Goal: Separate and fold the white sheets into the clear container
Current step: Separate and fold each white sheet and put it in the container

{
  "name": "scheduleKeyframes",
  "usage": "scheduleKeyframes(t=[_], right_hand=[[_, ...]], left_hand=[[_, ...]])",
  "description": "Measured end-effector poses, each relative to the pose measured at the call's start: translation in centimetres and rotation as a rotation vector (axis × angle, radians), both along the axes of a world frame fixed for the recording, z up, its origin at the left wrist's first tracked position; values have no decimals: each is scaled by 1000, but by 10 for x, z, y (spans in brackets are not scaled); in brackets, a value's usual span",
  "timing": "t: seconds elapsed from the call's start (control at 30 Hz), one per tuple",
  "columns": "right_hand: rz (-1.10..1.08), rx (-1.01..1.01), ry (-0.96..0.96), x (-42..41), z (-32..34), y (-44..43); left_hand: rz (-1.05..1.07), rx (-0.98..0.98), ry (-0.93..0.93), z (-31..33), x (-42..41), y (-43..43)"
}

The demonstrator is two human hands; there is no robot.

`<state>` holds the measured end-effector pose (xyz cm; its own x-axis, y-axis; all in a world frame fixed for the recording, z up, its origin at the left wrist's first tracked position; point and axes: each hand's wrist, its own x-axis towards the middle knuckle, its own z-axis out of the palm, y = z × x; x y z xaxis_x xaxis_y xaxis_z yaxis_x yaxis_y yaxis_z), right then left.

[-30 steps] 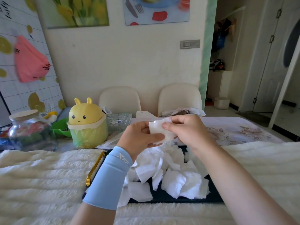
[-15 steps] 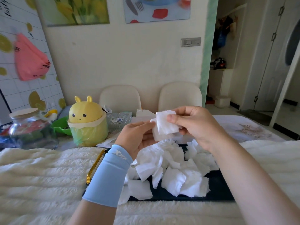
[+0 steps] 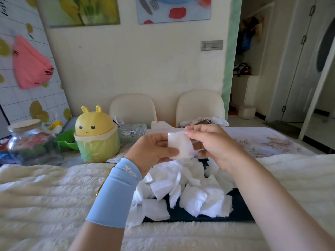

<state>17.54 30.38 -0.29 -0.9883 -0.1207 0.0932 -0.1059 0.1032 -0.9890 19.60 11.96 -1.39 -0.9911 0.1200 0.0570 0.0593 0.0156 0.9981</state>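
A small white sheet (image 3: 181, 146) is held up in front of me above the table. My left hand (image 3: 154, 151) pinches its lower left side with the thumb on top. My right hand (image 3: 212, 144) pinches its upper right corner. Below them a heap of several loose white sheets (image 3: 183, 189) lies on a dark tray (image 3: 237, 212). A clear ribbed glass container (image 3: 131, 132) stands farther back, behind my left hand, with something small inside it.
A yellow bunny-shaped bin (image 3: 97, 134) with a green liner stands at the left, a glass jar (image 3: 30, 144) and a green bowl (image 3: 67, 139) beside it. A fluffy white cover (image 3: 45, 192) spreads over the near table. Two cream chairs (image 3: 199, 105) stand behind.
My hands have drawn back together on the sheet after the right hand lifted a layer up. The sheet now sits flatter between them, a little lower than half a second ago.
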Motion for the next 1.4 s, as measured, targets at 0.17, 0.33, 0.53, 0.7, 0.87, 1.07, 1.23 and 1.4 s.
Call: scheduleKeyframes(t=[0.17,0.33,0.53,0.7,0.87,1.07,1.23,1.4], right_hand=[[78,833,121,6,0,6],[249,1295,62,8,-18,-10],[177,1105,66,-1,-11,7],[-21,705,170,1,9,22],[33,30,175,9,21,17],[-20,151,192,13,8,-8],[-70,146,194,9,7,-3],[-69,107,198,8,5,-5]], left_hand=[[211,15,6,-3,-7,-14],[233,124,-34,-1,-8,-13],[276,140,-49,-1,-7,-9],[313,117,-31,0,-5,-4],[335,114,9,0,-3,3],[158,197,-31,2,1,9],[115,223,-42,3,2,10],[137,199,-41,2,2,8]])
